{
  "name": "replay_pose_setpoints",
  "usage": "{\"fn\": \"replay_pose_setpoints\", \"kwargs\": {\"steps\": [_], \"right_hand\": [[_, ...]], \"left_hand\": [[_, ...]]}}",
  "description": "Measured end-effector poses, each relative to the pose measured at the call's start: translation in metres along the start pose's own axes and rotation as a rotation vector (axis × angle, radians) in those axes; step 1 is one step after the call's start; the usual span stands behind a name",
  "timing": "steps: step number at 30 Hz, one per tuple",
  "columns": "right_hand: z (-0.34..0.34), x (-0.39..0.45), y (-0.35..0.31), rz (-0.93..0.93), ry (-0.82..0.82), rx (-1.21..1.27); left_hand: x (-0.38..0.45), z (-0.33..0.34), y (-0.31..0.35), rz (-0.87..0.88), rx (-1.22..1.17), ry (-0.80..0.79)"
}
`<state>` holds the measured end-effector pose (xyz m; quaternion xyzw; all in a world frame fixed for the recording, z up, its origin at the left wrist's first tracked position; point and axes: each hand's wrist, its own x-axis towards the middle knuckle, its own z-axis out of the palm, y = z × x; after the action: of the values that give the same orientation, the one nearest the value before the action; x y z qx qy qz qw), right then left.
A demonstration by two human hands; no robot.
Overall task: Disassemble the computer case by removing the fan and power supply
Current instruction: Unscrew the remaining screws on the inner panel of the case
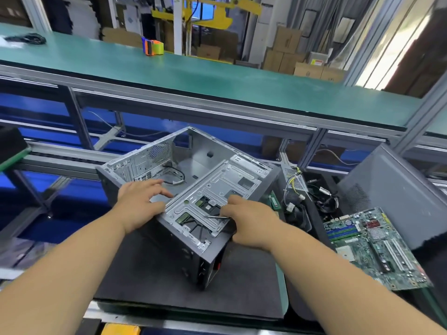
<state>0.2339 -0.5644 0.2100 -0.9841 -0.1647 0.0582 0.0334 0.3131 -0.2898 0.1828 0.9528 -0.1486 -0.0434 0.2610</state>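
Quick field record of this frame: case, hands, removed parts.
case: computer case open, tilted on dark mat, interior mostly bare
left hand: left hand rests on case edge, fingers straight
right hand: right hand on drive bracket, holds thin tool
removed: power supply, motherboard, side panel, to the right
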Motion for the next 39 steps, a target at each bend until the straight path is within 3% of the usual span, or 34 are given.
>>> {"fn": "replay_pose_setpoints", "kwargs": {"steps": [6, 10, 17, 21, 27, 39], "right_hand": [[-0.016, 0.013, 0.06, 0.089, 0.016, 0.001], [-0.024, 0.03, 0.103, 0.198, -0.07, -0.056], [-0.022, 0.037, 0.124, 0.1, 0.015, 0.027], [-0.02, 0.027, 0.13, 0.063, 0.02, 0.047], [-0.01, 0.003, 0.133, 0.055, 0.074, 0.109], [0.001, -0.021, 0.096, 0.159, 0.12, 0.1]], "left_hand": [[-0.031, 0.027, 0.03, -0.417, -0.318, 0.307], [-0.053, 0.053, 0.057, -0.563, -0.485, 0.291], [-0.055, 0.082, 0.094, -0.704, -0.58, 0.371], [-0.051, 0.088, 0.105, -0.709, -0.523, 0.431], [-0.045, 0.078, 0.098, -0.692, -0.383, 0.365], [-0.023, 0.045, 0.026, -0.449, -0.5, 0.166]]}}
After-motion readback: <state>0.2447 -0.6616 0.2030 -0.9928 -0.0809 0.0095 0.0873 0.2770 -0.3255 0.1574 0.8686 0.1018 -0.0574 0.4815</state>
